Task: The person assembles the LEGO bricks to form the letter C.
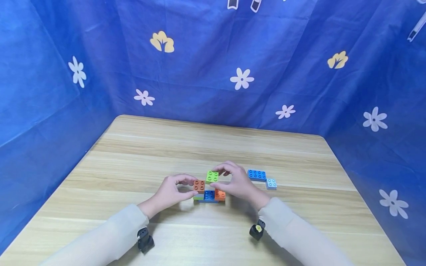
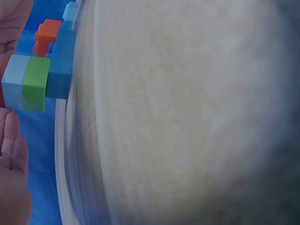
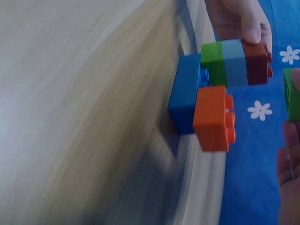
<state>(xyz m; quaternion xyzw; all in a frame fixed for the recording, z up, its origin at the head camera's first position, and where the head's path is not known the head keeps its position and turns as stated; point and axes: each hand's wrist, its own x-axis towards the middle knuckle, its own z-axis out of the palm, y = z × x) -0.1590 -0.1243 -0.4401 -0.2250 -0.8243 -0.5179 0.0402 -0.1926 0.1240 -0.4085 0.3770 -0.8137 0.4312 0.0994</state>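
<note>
My left hand (image 1: 171,193) pinches the reddish-brown toy building brick (image 1: 199,187) at the top of a short stack. Under it in the left wrist view come a light blue brick (image 2: 14,80) and a green brick (image 2: 35,84), on the left end of a long blue base brick (image 3: 183,93). An orange brick (image 1: 220,194) sits on the base's right end, blue studs showing between. Above and behind this build, my right hand (image 1: 237,183) holds a lime-green brick (image 1: 212,176) between thumb and fingers, apart from the stack. That brick is partly cut off in the right wrist view.
To the right of the right hand, a long blue brick (image 1: 257,175) lies on the wooden table (image 1: 213,147), with a small light blue brick (image 1: 271,184) at its near right corner. A blue flowered curtain (image 1: 199,74) surrounds the table's back and sides.
</note>
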